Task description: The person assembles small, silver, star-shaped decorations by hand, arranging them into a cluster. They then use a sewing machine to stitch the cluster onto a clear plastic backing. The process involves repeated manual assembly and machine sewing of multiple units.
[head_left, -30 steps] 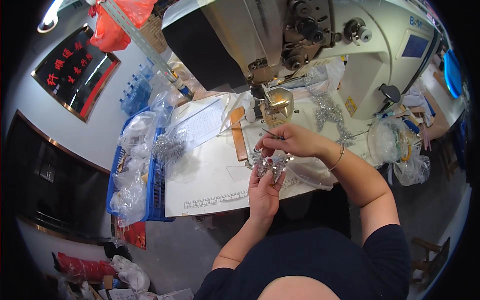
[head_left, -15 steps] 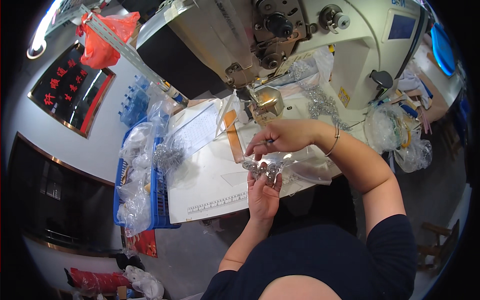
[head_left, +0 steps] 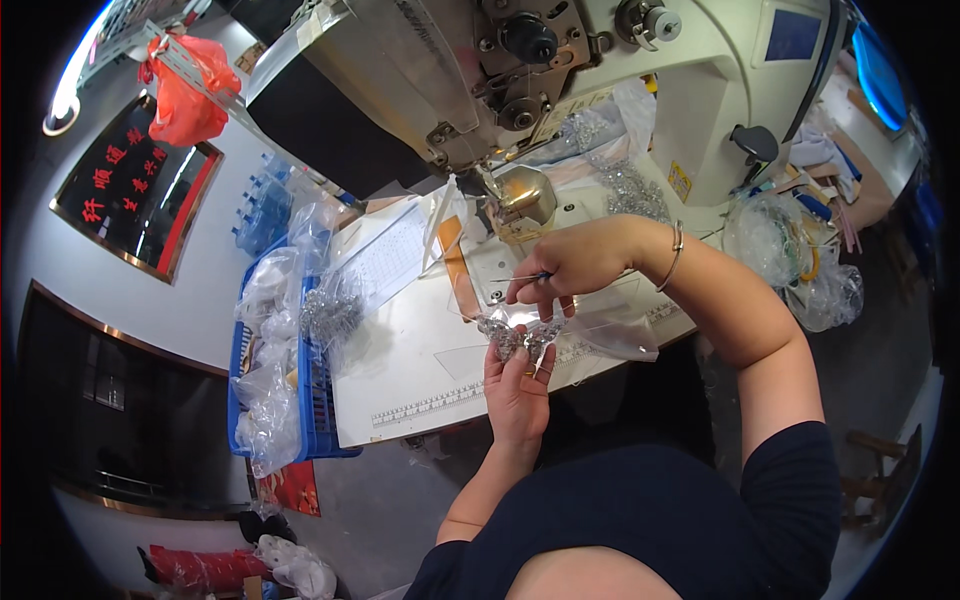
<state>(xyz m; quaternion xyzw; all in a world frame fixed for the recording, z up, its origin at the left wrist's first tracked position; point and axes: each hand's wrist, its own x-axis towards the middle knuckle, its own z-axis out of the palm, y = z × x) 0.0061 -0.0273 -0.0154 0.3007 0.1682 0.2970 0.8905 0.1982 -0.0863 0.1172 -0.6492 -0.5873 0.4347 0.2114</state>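
1. Clear plastic film (head_left: pixel 610 335) with a silvery bead trim (head_left: pixel 520 335) on it is the slippery part here: the left hand (head_left: pixel 518 385) holds it from below, palm up, fingers (head_left: pixel 545 352) curled up round the trim's near edge. A loose hold could let the film slide off toward the tabletop (head_left: pixel 420 370) edge, and the beads with it.
2. The right hand (head_left: pixel 580 262) pinches a thin tweezer-like tool (head_left: pixel 520 277) between thumb and forefinger, the other fingers folded down over the film. Its tip points left, just above the trim and apart from it. I judge that a jab too deep could snag or tear the film, or flick a bead loose.
3. The sewing machine (head_left: pixel 560 90) head and its brass foot (head_left: pixel 522 195) stand just beyond the right hand. A lifted knuckle or the tool's end could knock the foot.
4. The trim lies between the two hands: touching the left fingertips, just under the right ones, over the tabletop's near edge by the printed ruler (head_left: pixel 450 400).
5. A blue basket (head_left: pixel 320 420) of bagged trims (head_left: pixel 270 330) sits well left; not in the way.
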